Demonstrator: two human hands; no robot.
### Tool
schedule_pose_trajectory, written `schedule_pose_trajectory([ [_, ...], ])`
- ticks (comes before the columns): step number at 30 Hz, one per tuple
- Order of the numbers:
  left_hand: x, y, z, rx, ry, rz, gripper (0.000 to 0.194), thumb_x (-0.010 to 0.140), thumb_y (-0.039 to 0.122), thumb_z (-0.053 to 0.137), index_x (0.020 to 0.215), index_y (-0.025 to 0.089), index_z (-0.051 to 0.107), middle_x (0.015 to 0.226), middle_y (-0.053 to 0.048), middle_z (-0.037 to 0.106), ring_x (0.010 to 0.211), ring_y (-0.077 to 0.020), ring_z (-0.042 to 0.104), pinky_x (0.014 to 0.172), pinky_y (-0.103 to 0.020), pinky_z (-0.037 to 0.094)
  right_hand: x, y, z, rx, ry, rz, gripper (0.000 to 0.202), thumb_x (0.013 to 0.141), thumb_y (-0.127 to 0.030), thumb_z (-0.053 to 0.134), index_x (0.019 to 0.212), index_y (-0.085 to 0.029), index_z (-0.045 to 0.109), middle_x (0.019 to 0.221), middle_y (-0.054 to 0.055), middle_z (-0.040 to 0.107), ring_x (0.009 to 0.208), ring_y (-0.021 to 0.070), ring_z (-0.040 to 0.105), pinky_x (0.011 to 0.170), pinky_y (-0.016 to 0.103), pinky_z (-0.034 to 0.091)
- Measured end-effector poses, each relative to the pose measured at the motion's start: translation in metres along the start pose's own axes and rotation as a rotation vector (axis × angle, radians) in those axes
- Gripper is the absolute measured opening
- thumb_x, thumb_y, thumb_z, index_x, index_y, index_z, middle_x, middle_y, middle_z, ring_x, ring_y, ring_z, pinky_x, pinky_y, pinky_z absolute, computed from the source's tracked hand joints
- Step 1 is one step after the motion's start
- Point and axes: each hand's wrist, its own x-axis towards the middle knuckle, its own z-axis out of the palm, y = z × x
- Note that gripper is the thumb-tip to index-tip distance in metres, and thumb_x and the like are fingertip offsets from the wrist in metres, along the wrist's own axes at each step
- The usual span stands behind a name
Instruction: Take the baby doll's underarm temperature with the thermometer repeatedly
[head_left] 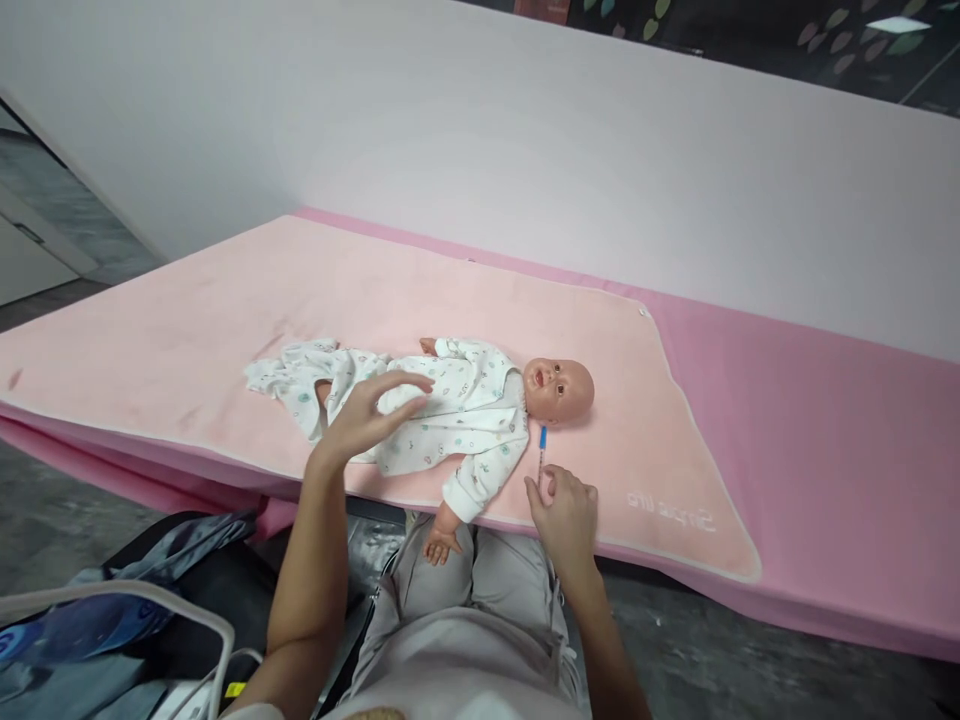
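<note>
A baby doll (559, 391) lies on its back on a peach mat (195, 300), its head to the right. It wears a white patterned top (457, 400) and matching trousers (300, 370) bunched at the lower legs. Over the doll's waist is my left hand (367, 415), thumb and fingers apart, holding nothing. Below the doll's head, my right hand (566, 510) has thumb and forefinger around the lower end of a thin thermometer-like stick (541, 450) with a blue end. The doll's near arm (446, 535) hangs over the table edge.
Pink cloth (840, 470) covers the table beneath the mat. A white partition (525, 150) stands behind. At the lower left are a dark bag or chair (217, 590), a blue plastic bottle (90, 625) and a curved white tube (150, 592).
</note>
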Motion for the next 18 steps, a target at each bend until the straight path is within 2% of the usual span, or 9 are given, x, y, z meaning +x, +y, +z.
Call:
schedule_pose_trajectory([
  [1, 0.01, 0.005, 0.009, -0.012, 0.066, 0.006, 0.026, 0.085, 0.042, 0.05, 0.097, 0.023, 0.063, 0.098, -0.005, 0.066, 0.094, -0.0213, 0.06, 0.086, -0.035, 0.046, -0.003, 0.0, -0.001, -0.038, -0.055, 0.023, 0.024, 0.083, -0.038, 0.054, 0.084, -0.015, 0.061, 0.063, 0.004, 0.063, 0.061, 0.0192, 0.058, 0.065, 0.032, 0.031],
  [2, 0.019, 0.009, 0.021, -0.013, 0.083, 0.015, 0.028, 0.084, 0.043, 0.05, 0.098, 0.022, 0.063, 0.1, -0.005, 0.065, 0.096, -0.0216, 0.059, 0.089, -0.036, 0.045, -0.004, -0.002, -0.002, -0.071, -0.11, 0.046, 0.025, 0.084, -0.037, 0.054, 0.086, -0.014, 0.061, 0.063, 0.004, 0.063, 0.061, 0.0189, 0.059, 0.066, 0.031, 0.03],
  [6, 0.044, 0.007, 0.075, 0.096, -0.143, 0.084, 0.039, 0.074, 0.049, 0.062, 0.102, 0.022, 0.064, 0.092, -0.005, 0.063, 0.086, -0.022, 0.058, 0.078, -0.034, 0.045, 0.001, -0.008, -0.013, -0.147, -0.283, 0.111, 0.019, 0.086, -0.028, 0.049, 0.083, -0.014, 0.062, 0.067, 0.004, 0.066, 0.065, 0.017, 0.061, 0.066, 0.028, 0.03],
  [8, 0.046, 0.0, 0.092, 0.132, -0.119, 0.049, 0.033, 0.077, 0.048, 0.058, 0.097, 0.022, 0.066, 0.087, -0.005, 0.062, 0.081, -0.0205, 0.057, 0.074, -0.032, 0.043, 0.004, -0.008, -0.023, -0.171, -0.328, 0.136, 0.018, 0.086, -0.023, 0.048, 0.079, -0.016, 0.062, 0.069, 0.003, 0.067, 0.064, 0.0162, 0.061, 0.063, 0.027, 0.029],
  [10, 0.043, -0.006, 0.099, 0.09, -0.034, -0.015, 0.031, 0.083, 0.045, 0.05, 0.092, 0.02, 0.066, 0.082, -0.004, 0.062, 0.076, -0.0188, 0.056, 0.071, -0.031, 0.041, 0.005, -0.006, -0.039, -0.181, -0.343, 0.156, 0.019, 0.086, -0.022, 0.046, 0.077, -0.017, 0.062, 0.069, 0.003, 0.068, 0.063, 0.0164, 0.06, 0.058, 0.026, 0.029],
  [12, 0.039, -0.01, 0.098, -0.027, 0.052, -0.089, 0.033, 0.087, 0.044, 0.044, 0.087, 0.018, 0.064, 0.079, -0.004, 0.062, 0.073, -0.0174, 0.055, 0.07, -0.029, 0.041, 0.004, -0.005, -0.058, -0.134, -0.305, 0.164, 0.02, 0.087, -0.023, 0.045, 0.078, -0.018, 0.063, 0.07, 0.002, 0.068, 0.062, 0.0164, 0.06, 0.055, 0.025, 0.03],
  [16, 0.038, -0.016, 0.092, -0.349, 0.164, -0.222, 0.035, 0.086, 0.046, 0.045, 0.085, 0.016, 0.062, 0.081, -0.003, 0.064, 0.076, -0.0169, 0.055, 0.072, -0.028, 0.042, 0.011, -0.014, -0.098, 0.073, -0.086, 0.093, 0.018, 0.086, -0.03, 0.05, 0.084, -0.019, 0.064, 0.078, 0.001, 0.07, 0.068, 0.015, 0.063, 0.06, 0.023, 0.039],
  [18, 0.04, -0.018, 0.09, -0.46, 0.194, -0.261, 0.034, 0.083, 0.046, 0.049, 0.084, 0.015, 0.063, 0.083, -0.004, 0.065, 0.08, -0.0181, 0.056, 0.076, -0.028, 0.043, 0.026, -0.024, -0.107, 0.129, 0.051, 0.014, 0.019, 0.086, -0.031, 0.05, 0.084, -0.018, 0.064, 0.079, 0.002, 0.07, 0.07, 0.0146, 0.063, 0.064, 0.022, 0.042],
])
